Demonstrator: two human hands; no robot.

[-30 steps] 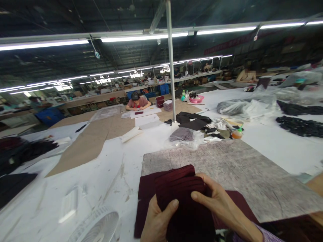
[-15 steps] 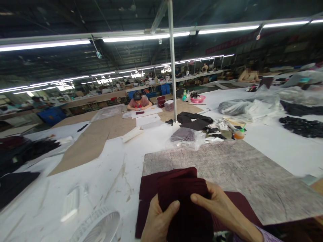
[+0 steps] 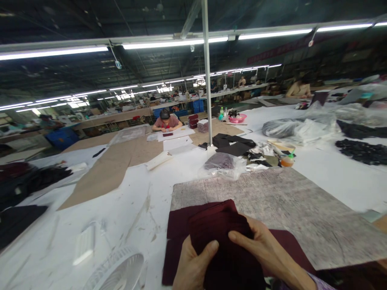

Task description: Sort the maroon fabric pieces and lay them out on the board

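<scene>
Maroon ribbed fabric (image 3: pixel 220 229) is bunching up at the bottom centre of the frame, where I am gripping it with both hands: my left hand (image 3: pixel 192 268) is pinching its lower left edge under the thumb, and my right hand (image 3: pixel 260 243) is closing over its right side with the fingers curled into the folds. Under it, flat maroon pieces (image 3: pixel 178 223) are lying partly on a mottled grey board (image 3: pixel 272 201), which is sitting on the white table (image 3: pixel 130 201) across the middle of the frame. A white fan (image 3: pixel 116 270) is showing at the lower left, just beside the maroon pieces. Above the board, a clear bag of greyish cloth (image 3: pixel 222 163) is resting near a metal pole (image 3: pixel 208 76). In the upper middle, well apart from me, another person (image 3: pixel 166 120) is leaning over the table.
</scene>
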